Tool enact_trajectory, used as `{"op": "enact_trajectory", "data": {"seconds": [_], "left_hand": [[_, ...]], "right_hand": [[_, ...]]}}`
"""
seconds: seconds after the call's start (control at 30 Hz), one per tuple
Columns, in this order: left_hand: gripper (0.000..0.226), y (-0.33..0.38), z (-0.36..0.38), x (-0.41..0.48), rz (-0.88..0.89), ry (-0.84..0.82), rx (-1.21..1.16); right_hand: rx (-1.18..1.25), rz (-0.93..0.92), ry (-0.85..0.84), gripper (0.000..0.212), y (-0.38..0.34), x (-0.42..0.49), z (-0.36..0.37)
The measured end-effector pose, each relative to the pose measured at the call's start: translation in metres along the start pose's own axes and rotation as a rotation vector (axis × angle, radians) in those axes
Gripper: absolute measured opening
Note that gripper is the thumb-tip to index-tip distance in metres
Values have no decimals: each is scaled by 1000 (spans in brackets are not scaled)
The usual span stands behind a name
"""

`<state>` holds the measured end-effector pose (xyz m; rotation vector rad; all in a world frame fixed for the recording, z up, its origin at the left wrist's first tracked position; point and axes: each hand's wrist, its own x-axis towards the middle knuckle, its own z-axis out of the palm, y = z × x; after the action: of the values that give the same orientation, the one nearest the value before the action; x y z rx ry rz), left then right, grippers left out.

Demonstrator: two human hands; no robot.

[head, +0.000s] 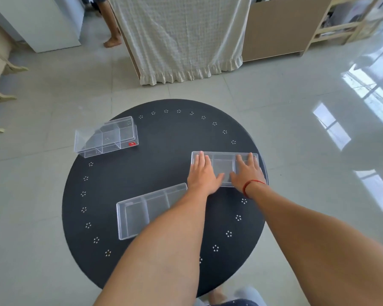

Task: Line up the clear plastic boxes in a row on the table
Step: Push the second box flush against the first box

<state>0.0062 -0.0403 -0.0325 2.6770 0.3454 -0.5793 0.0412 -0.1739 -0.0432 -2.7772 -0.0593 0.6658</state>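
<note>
Three clear plastic boxes with inner dividers lie on a round black table (164, 140). The right box (223, 166) sits near the table's right edge; my left hand (202, 173) lies flat on its left end and my right hand (245, 173), with a red string at the wrist, lies flat on its right end. A second box (142, 210) lies at an angle in front, partly hidden under my left forearm. The third box (106, 136), with a red sticker, rests on its side at the far left and overhangs the table's edge.
The table stands on a glossy tiled floor. Beyond it a cream cloth (181, 40) hangs over furniture, with a brown board (279, 29) and wooden shelves (345, 21) to the right. Another person's bare leg (112, 29) stands at the back left.
</note>
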Motion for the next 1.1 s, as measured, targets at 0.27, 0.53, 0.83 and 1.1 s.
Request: {"op": "enact_trajectory", "data": {"seconds": [0.27,0.53,0.83,1.1], "left_hand": [[85,-57,-21,19,-124,-14,-56],[82,-141,-45,15,-192,4,-98],[84,-237,-62,-18,-287,41,-160],[86,-297,-71,-36,-343,97,-211]], "right_hand": [[-28,-141,-104,77,-69,40,5],[-90,-229,-124,76,-152,42,33],[-157,-290,-156,74,-244,13,79],[-177,-330,-184,75,-302,-7,106]]}}
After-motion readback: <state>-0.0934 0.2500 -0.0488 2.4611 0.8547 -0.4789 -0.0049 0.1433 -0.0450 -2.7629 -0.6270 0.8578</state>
